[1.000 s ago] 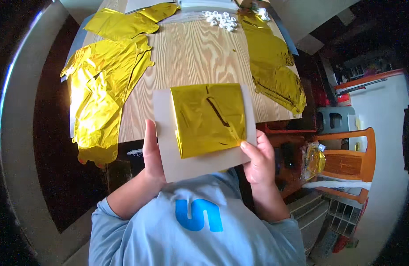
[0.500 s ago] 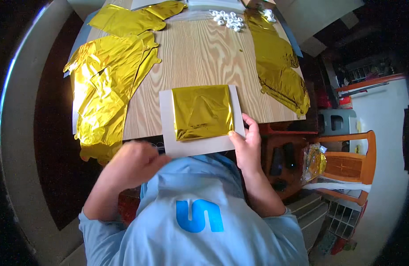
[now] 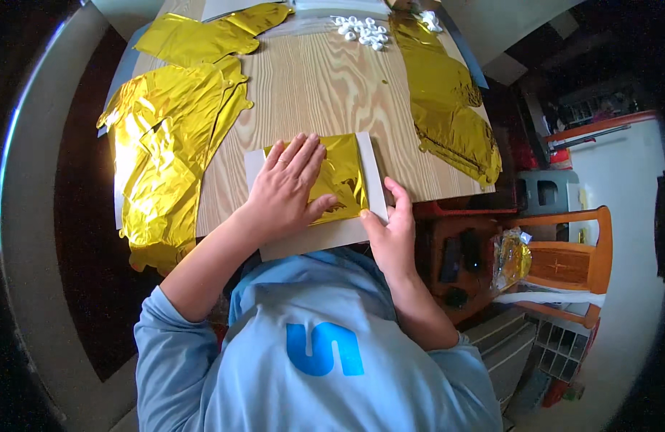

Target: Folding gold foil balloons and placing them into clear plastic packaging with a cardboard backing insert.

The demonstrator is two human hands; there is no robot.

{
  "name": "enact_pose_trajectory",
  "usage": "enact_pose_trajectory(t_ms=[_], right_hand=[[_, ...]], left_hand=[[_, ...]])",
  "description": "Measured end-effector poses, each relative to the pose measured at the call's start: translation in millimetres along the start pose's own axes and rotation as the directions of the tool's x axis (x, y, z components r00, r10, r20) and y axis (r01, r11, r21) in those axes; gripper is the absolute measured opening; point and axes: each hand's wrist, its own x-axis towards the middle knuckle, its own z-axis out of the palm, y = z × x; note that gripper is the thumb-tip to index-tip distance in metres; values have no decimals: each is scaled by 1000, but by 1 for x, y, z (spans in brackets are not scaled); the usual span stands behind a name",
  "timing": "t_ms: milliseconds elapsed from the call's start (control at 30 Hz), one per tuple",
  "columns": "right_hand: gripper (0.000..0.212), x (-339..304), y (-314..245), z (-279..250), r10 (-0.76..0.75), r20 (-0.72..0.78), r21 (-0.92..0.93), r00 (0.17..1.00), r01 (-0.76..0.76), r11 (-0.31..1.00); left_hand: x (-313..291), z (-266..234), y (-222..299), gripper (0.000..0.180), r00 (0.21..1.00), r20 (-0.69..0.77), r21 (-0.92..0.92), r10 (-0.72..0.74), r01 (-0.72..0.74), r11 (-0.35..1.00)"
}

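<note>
A folded square of shiny gold foil [image 3: 348, 164] lies on a pale card [image 3: 296, 246] at the near edge of the table. Across the left part of the foil rests my left hand [image 3: 283, 189], palm down, fingers stretched out and thumb apart. It hides that side of the foil. My right hand [image 3: 391, 236] grips the lower right corner of the card, with the thumb on top at the foil's corner and the other fingers at the card's edge and beneath it.
Large flattened gold foil balloons [image 3: 163, 137] cover the table's left side, and more gold foil [image 3: 444, 93] lies along its right. Small white rings [image 3: 361, 32], like ribbon rolls, are heaped at the far side. A wooden chair [image 3: 563, 263] stands to the right.
My left hand has come up from the card's lower left and now lies flat on the foil. The card has shifted slightly left and tilted a little; my right hand keeps its corner.
</note>
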Motion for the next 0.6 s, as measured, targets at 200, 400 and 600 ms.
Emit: enact_pose_trajectory(t_ms=[200,400,600], right_hand=[[63,-2,-8,0,14,16,-73,1000,-13,997],[53,3,-54,-17,-48,119,-754,992,122,645],[61,38,-64,29,-450,431,-636,782,617,464]], left_hand=[[-4,-2,-1,91,1000,17,23,22,-22,1000],[-7,-3,-1,95,999,33,61,10,-12,998],[-8,8,-8,92,999,-8,99,53,-52,994]])
